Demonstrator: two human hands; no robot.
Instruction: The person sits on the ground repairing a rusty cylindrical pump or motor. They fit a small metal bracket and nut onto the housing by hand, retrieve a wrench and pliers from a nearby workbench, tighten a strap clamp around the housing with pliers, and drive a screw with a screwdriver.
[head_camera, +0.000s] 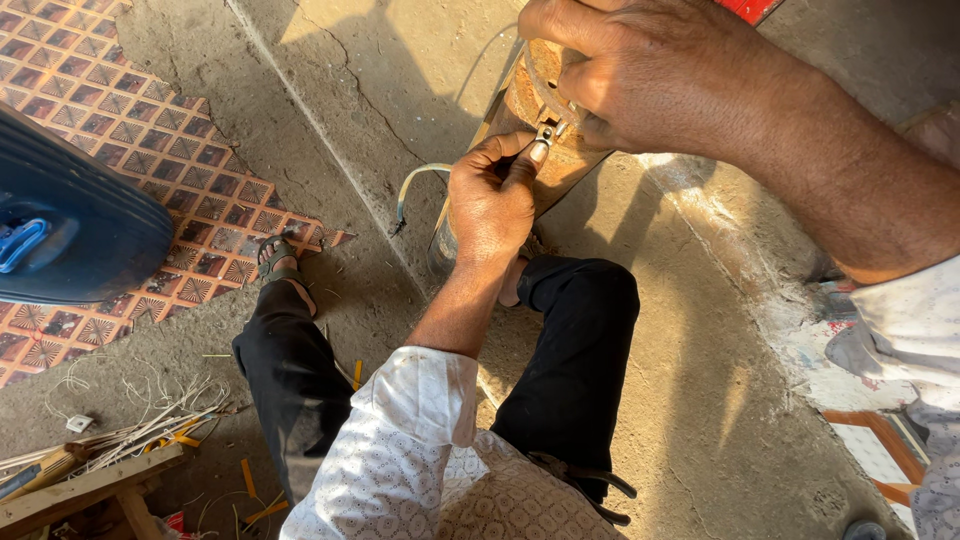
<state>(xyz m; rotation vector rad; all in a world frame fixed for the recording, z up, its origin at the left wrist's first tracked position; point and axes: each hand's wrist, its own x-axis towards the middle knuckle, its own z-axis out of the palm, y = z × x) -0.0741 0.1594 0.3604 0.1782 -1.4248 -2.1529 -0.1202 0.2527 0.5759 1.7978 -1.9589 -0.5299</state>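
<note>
Head view, looking straight down at a person crouched on a cracked concrete floor (330, 90).

Left hand (490, 200): fingers pinched together on a small metal clip (547, 132) at the side of a rusty cylindrical part (530, 110). Thumb and forefinger closed on the clip, wrist straight up from a white patterned sleeve (400, 440).

Right hand (640, 75): wrapped over the top end of the rusty cylindrical part, fingers curled around its rim, clamped. Right forearm comes in from the right edge of frame.

The two hands sit close, almost touching, both on the same part. The part stands tilted on the floor between the knees, upper centre of frame. Its lower end is partly hidden behind the left hand.

A thin pale wire (415, 180) curves out from the part to the left, its free end just above the floor.

Around it: black trousers (570, 350), a sandalled foot (280, 260) at left. Orange patterned tiles (110, 110) upper left, broken edge against the concrete. A dark blue plastic object (70, 220) lies over the tiles at far left. A bundle of loose white wires (150, 425) and a wooden frame (80, 485) at lower left.
</note>
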